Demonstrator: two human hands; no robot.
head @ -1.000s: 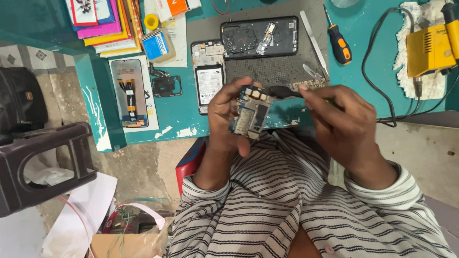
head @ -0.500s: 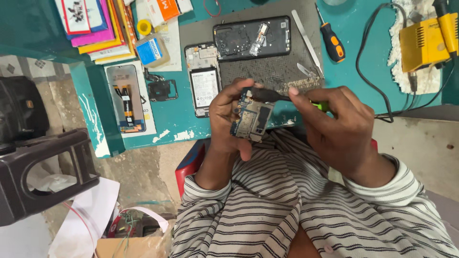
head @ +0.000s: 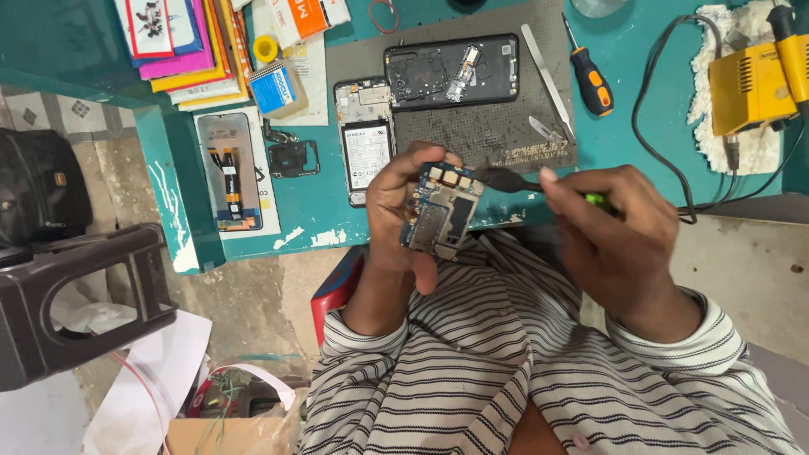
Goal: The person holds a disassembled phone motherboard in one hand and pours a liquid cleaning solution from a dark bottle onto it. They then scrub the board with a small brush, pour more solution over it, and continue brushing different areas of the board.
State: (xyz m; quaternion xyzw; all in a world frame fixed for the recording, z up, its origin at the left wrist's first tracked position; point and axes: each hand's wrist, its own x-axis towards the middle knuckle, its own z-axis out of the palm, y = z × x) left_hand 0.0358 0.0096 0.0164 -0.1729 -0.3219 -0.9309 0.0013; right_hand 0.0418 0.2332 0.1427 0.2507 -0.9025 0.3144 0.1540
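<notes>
teal workbench [head: 640,126] fills the upper frame, a dismantled phone [head: 364,139] at centre-left. just below, the left hand [head: 396,211] clutches a blue circuit board [head: 442,211], long axis tilted upright; the right hand [head: 615,232], fingers clenched round a dark brush [head: 506,179], meets the board's upper right corner.

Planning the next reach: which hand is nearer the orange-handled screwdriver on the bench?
Right. The right hand sits just below the orange-handled screwdriver, apart from it; the left hand, holding the circuit board, is farther left.
</notes>
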